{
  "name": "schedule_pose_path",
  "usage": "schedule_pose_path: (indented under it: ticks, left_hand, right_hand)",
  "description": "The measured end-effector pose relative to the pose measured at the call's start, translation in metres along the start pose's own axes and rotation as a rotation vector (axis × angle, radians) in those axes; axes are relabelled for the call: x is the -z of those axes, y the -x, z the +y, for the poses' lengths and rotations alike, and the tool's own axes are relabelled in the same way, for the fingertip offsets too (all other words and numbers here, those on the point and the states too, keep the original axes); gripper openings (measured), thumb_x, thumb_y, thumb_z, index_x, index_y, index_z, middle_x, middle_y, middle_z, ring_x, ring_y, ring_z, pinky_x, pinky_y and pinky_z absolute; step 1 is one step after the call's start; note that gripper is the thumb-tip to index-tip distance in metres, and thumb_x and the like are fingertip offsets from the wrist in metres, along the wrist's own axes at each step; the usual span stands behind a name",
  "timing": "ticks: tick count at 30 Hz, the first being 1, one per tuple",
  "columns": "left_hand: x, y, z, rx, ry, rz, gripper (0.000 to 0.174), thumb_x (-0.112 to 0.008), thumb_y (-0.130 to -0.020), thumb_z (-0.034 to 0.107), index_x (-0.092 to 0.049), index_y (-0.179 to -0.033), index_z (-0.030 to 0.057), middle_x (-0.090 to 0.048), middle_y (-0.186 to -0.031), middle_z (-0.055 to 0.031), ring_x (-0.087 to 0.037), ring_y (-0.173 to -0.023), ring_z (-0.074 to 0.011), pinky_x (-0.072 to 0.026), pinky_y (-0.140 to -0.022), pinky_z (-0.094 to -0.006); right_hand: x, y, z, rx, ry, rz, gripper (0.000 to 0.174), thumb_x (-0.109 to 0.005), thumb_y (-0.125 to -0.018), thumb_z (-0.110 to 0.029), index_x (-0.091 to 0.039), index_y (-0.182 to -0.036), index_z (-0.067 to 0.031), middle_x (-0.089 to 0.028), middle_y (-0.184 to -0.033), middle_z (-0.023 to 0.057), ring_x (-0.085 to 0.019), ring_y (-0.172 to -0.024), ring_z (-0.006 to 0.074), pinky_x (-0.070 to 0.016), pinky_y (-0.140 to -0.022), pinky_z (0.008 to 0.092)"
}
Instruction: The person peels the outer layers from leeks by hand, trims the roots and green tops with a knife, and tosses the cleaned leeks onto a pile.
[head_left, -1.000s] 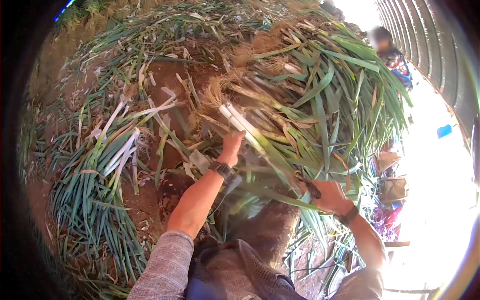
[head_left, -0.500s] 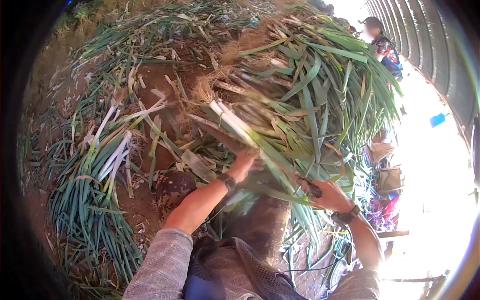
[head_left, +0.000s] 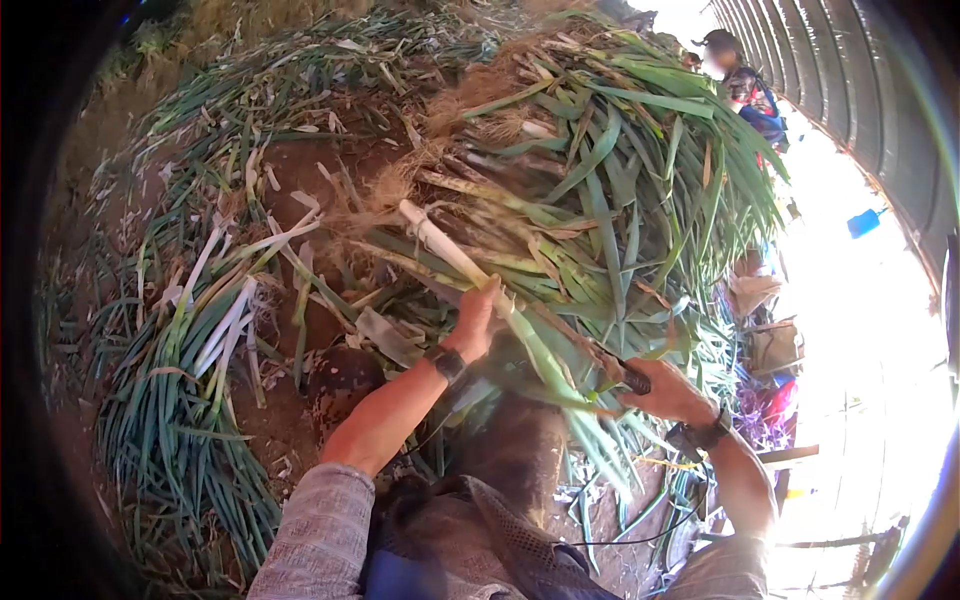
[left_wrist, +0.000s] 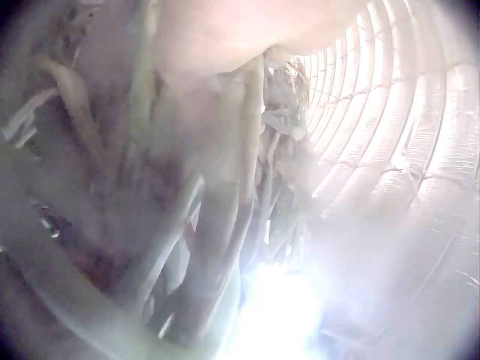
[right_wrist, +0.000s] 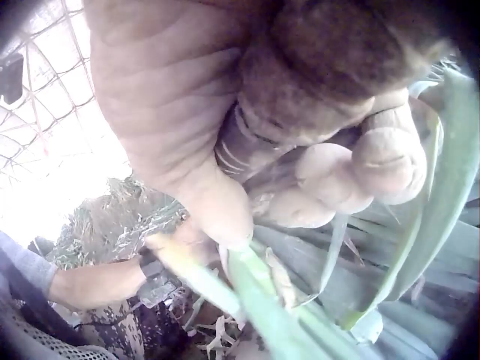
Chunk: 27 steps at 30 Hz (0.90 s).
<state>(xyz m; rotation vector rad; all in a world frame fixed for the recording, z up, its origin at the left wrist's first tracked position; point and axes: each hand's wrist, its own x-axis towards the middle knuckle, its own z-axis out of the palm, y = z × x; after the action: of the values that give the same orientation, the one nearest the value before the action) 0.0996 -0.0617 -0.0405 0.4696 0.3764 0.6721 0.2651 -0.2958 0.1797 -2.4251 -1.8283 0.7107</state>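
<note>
My left hand [head_left: 478,322] grips a couple of leeks [head_left: 447,243] partway along their stalks. Their white ends point up and left, and their green leaves hang toward my right knee. In the left wrist view, blurred stalks [left_wrist: 225,172] run down from the hand. My right hand [head_left: 672,392] holds a tool by its dark ribbed handle [head_left: 634,379], beside the green part of the leeks. Up close in the right wrist view, curled fingers [right_wrist: 330,176] and thumb wrap the dark handle [right_wrist: 244,146]. A leek leaf lies right at the thumb tip.
A large heap of leeks [head_left: 640,190] with rooty ends lies ahead and right. On the left rests a bunch with white stalks [head_left: 225,320]. Loose leaves litter the soil [head_left: 300,160]. Another person [head_left: 745,90] is at the back right by the ribbed tunnel wall [head_left: 830,90].
My left hand slid down along the leeks, then came back up slightly with its grip on them. The leeks turned, and their leafy part swung lower. The right hand keeps hold of the tool.
</note>
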Motion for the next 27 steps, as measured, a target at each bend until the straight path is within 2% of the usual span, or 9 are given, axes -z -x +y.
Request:
schedule_pose_path:
  ticks: [4,5,6,8,9,16,22,24,27]
  left_hand:
    - [-0.007,0.025,0.012,0.179,0.128,-0.041,0.029,-0.058,-0.098,0.041,-0.050,-0.099,0.0123,-0.059,-0.097,-0.0049,-0.064,-0.096,-0.0241,-0.0564,-0.079,-0.0435]
    - [0.005,0.017,-0.003,0.197,-0.043,0.081,0.043,-0.043,-0.102,0.050,-0.052,-0.110,0.0084,-0.059,-0.101,-0.0081,-0.061,-0.097,-0.0230,-0.0509,-0.084,-0.0394]
    - [0.005,0.023,-0.001,0.195,-0.044,0.088,0.043,-0.043,-0.102,0.050,-0.052,-0.110,0.0084,-0.059,-0.101,-0.0081,-0.061,-0.097,-0.0230,-0.0509,-0.084,-0.0394]
    - [0.006,0.036,-0.002,0.117,-0.553,0.264,0.057,-0.033,-0.103,0.056,-0.053,-0.120,0.0055,-0.059,-0.106,-0.0084,-0.055,-0.103,-0.0203,-0.0449,-0.092,-0.0383]
    - [0.005,0.040,0.005,0.171,-0.572,0.266,0.064,-0.028,-0.103,0.058,-0.053,-0.125,0.0033,-0.059,-0.109,-0.0092,-0.053,-0.103,-0.0190,-0.0401,-0.095,-0.0372]
    - [0.008,0.050,0.024,0.081,-0.378,0.250,0.050,-0.040,-0.103,0.048,-0.059,-0.112,0.0035,-0.059,-0.100,-0.0055,-0.055,-0.088,-0.0169,-0.0448,-0.076,-0.0364]
    - [0.020,0.047,0.019,0.021,-0.563,0.369,0.043,-0.047,-0.101,0.040,-0.060,-0.109,-0.0005,-0.056,-0.089,-0.0052,-0.050,-0.078,-0.0165,-0.0417,-0.072,-0.0389]
    - [0.025,0.045,0.023,0.055,-0.535,0.338,0.045,-0.047,-0.101,0.045,-0.057,-0.113,0.0022,-0.053,-0.092,-0.0041,-0.048,-0.081,-0.0172,-0.0402,-0.076,-0.0427]
    - [0.037,0.046,0.026,0.059,-0.572,0.266,0.049,-0.046,-0.102,0.049,-0.054,-0.122,0.0039,-0.051,-0.097,-0.0036,-0.047,-0.085,-0.0185,-0.0390,-0.080,-0.0466]
  right_hand:
    - [0.006,0.009,-0.017,-0.014,0.031,-0.034,0.041,-0.076,-0.077,-0.029,-0.063,-0.108,-0.0059,-0.060,-0.073,0.0136,-0.057,-0.065,0.0290,-0.0457,-0.064,0.0406]
    - [-0.005,0.011,-0.014,0.049,0.032,-0.001,0.041,-0.075,-0.076,-0.029,-0.063,-0.109,-0.0066,-0.061,-0.074,0.0150,-0.059,-0.066,0.0319,-0.0464,-0.064,0.0424]
    - [-0.013,0.014,-0.016,0.111,0.032,0.027,0.041,-0.075,-0.076,-0.029,-0.064,-0.109,-0.0074,-0.063,-0.076,0.0163,-0.061,-0.068,0.0349,-0.0472,-0.064,0.0442]
    - [-0.033,0.018,-0.026,0.088,0.041,-0.005,0.039,-0.073,-0.077,-0.027,-0.063,-0.109,-0.0080,-0.065,-0.079,0.0183,-0.063,-0.073,0.0385,-0.0484,-0.066,0.0471]
    - [-0.045,0.019,-0.028,0.080,0.069,0.014,0.037,-0.072,-0.077,-0.027,-0.063,-0.108,-0.0082,-0.065,-0.078,0.0185,-0.063,-0.074,0.0393,-0.0485,-0.066,0.0478]
    - [-0.077,0.011,-0.039,-0.058,0.097,0.036,0.032,-0.071,-0.078,-0.027,-0.063,-0.103,-0.0085,-0.065,-0.076,0.0193,-0.063,-0.074,0.0424,-0.0475,-0.067,0.0499]
    - [-0.072,-0.022,-0.051,0.028,0.123,0.056,0.029,-0.065,-0.081,-0.031,-0.060,-0.099,-0.0090,-0.066,-0.079,0.0213,-0.062,-0.077,0.0454,-0.0481,-0.068,0.0538]
    - [-0.070,-0.027,-0.051,0.015,0.156,0.021,0.029,-0.065,-0.080,-0.030,-0.060,-0.101,-0.0094,-0.066,-0.081,0.0204,-0.063,-0.077,0.0450,-0.0487,-0.069,0.0532]
    - [-0.067,-0.011,-0.050,0.095,0.074,0.019,0.033,-0.070,-0.080,-0.030,-0.060,-0.102,-0.0063,-0.063,-0.071,0.0190,-0.061,-0.071,0.0428,-0.0462,-0.064,0.0506]
